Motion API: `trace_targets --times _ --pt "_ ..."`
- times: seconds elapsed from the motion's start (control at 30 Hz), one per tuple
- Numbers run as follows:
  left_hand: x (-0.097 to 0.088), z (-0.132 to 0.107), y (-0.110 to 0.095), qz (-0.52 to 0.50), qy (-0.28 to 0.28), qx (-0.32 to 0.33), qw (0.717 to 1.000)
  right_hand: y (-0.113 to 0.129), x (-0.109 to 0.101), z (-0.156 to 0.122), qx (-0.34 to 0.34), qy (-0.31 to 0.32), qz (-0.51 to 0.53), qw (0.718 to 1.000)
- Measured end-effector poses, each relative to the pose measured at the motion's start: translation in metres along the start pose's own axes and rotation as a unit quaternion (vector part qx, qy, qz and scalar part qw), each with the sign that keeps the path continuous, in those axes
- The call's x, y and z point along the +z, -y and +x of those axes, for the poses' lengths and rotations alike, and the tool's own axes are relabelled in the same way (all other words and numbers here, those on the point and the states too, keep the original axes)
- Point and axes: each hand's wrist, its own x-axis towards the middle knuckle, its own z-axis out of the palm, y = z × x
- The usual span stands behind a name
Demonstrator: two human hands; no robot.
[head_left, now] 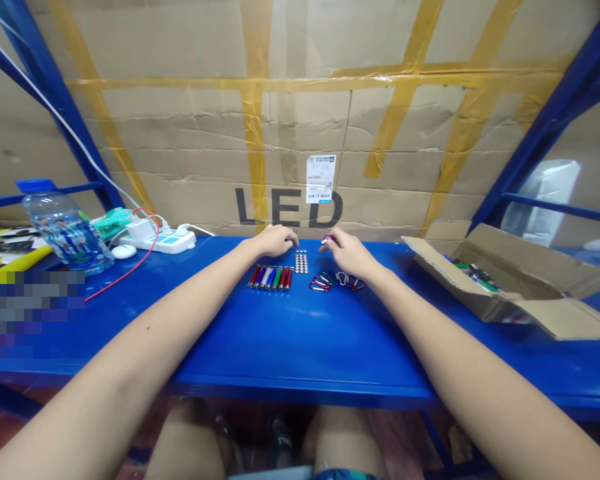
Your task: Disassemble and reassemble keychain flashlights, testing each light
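My left hand [276, 241] rests on the blue table behind a row of small metal flashlights [270, 279] in red, blue, silver and green. Its fingers arch loosely, apart from the thumb, and nothing shows in them. Just right of its fingertips lie small silver button cells [301, 262] in neat columns. My right hand [349, 252] is closed, pinching a small purple and silver piece [327, 239] that looks like a carabiner; the fingers partly hide it. Below this hand lie several carabiners [321, 283] in red, green, silver and other colours.
An open cardboard box [510, 303] with small coloured items stands at right. On the left are a water bottle [65, 230], a white power strip [167, 241], a red cable [130, 270] and yellow-handled things [23, 263]. A large taped carton [200, 147] closes off the back.
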Motion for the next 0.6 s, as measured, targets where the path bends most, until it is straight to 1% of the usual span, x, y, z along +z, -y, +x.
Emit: trace_targets --times 0.1,0.23,0.37,0.6 --pt "0.001 -0.005 -0.006 0.033 -0.022 0.005 0.999 -0.005 0.013 0.013 0.0 0.021 0.001 1.0" --pt "0.002 -0.006 -0.01 0.043 -0.018 -0.001 0.999 -0.009 0.025 0.027 0.002 0.05 -0.068 0.996" --pt "0.007 -0.004 -0.013 0.039 -0.003 0.001 0.999 -0.011 0.027 0.029 0.002 0.061 -0.093 0.994" --pt "0.01 -0.003 -0.021 0.065 -0.017 0.009 0.998 -0.015 0.031 0.029 -0.005 0.073 -0.112 0.991"
